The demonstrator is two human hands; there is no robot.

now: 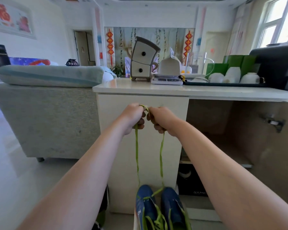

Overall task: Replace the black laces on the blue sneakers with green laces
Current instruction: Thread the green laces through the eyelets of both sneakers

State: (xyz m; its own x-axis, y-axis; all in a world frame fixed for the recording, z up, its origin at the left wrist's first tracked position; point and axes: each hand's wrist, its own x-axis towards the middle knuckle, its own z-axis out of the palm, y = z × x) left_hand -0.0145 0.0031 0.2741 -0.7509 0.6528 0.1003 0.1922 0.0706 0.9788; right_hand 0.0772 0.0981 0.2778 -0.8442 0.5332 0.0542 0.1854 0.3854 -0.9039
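Two hands raised side by side, knuckles almost touching. The left hand (134, 117) is fisted round one end of the green lace (136, 146), with a turn of it looped over the forefinger at the top. The right hand (162, 120) is fisted round the other end. From each fist one strand hangs taut and nearly straight down. Both meet far below the hands at the toe end of the left shoe of the blue sneakers (145, 203). The pair stands toes forward, shoes just beside each other, and green lacing shows on both uppers. Behind the hands is a white worktop (140, 90). Up and to the right of the right hand, a dark tray (223, 84) on it holds several white cups (233, 74), apparently upturned. Straight above the hands stands a small drawer chest (143, 58) with both drawers closed. To the right of the right hand, the cupboard (236, 130) stands open. Its upper shelf space looks bare, and a dark item (192, 185) sits on the lower level, detail unclear. To the left of the left hand is a grey sofa (45, 117).
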